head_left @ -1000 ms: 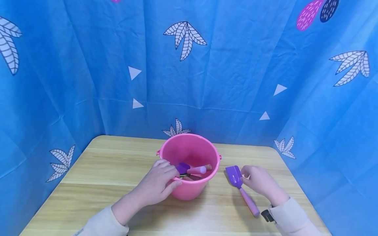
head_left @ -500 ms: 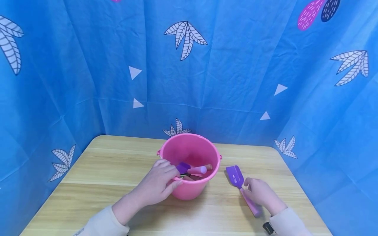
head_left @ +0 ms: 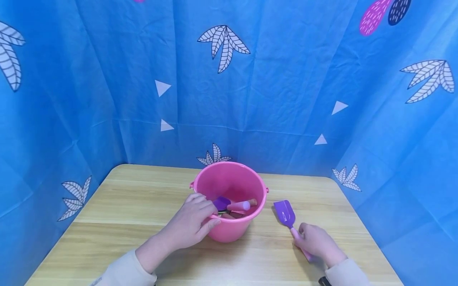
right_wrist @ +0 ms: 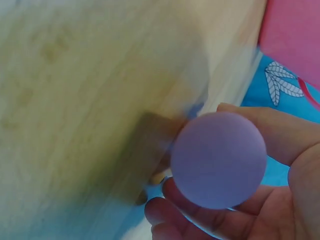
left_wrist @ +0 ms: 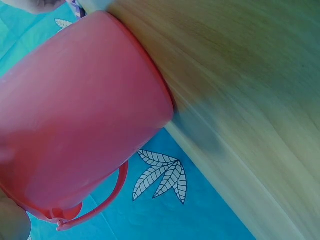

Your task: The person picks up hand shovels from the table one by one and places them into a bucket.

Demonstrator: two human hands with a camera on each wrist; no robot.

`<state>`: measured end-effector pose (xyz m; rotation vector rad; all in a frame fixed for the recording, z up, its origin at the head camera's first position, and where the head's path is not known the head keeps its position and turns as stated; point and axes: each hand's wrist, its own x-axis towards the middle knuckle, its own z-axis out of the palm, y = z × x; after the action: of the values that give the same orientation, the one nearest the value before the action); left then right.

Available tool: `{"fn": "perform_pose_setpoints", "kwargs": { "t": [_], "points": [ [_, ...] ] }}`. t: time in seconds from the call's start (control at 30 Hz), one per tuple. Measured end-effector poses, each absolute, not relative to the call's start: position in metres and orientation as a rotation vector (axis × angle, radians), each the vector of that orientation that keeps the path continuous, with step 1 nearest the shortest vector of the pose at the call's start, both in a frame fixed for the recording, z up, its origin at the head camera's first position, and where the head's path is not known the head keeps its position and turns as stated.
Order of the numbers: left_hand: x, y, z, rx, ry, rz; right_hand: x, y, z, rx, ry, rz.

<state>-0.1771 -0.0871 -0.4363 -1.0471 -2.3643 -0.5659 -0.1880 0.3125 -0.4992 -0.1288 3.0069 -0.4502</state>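
Note:
A pink bucket [head_left: 229, 232] stands upright on the table. My left hand [head_left: 191, 220] grips its near-left rim, fingers over the inside and thumb on the outside. To the right lies a purple spatula [head_left: 285, 213], its blade pointing away from me. My right hand [head_left: 316, 242] holds its lilac handle, thumb on one side and fingers on the other. The round end of the handle [right_wrist: 218, 160] fills the middle of the right wrist view. The bucket's side [left_wrist: 85, 100] takes up much of the left wrist view.
Inside the bucket lie a purple blade [head_left: 222, 203], a pink handle [head_left: 239, 206] and brown handle-like pieces [head_left: 252, 202]. The bucket's handle [left_wrist: 112, 197] hangs on its far side. A blue patterned curtain [head_left: 286, 79] encloses the wooden table [head_left: 143, 194] at the back and sides.
My right hand has moved from beside the spatula's blade down to its handle and taken hold of it. The left hand and the bucket have stayed in place.

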Motion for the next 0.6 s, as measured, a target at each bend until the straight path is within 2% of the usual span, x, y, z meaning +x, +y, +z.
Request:
{"fn": "perform_pose_setpoints", "kwargs": {
  "t": [0.6],
  "points": [
    [-0.176,-0.088,-0.436,-1.050,-2.370,-0.576,-0.178,0.308,-0.492,-0.167,3.059,-0.439]
  ]
}}
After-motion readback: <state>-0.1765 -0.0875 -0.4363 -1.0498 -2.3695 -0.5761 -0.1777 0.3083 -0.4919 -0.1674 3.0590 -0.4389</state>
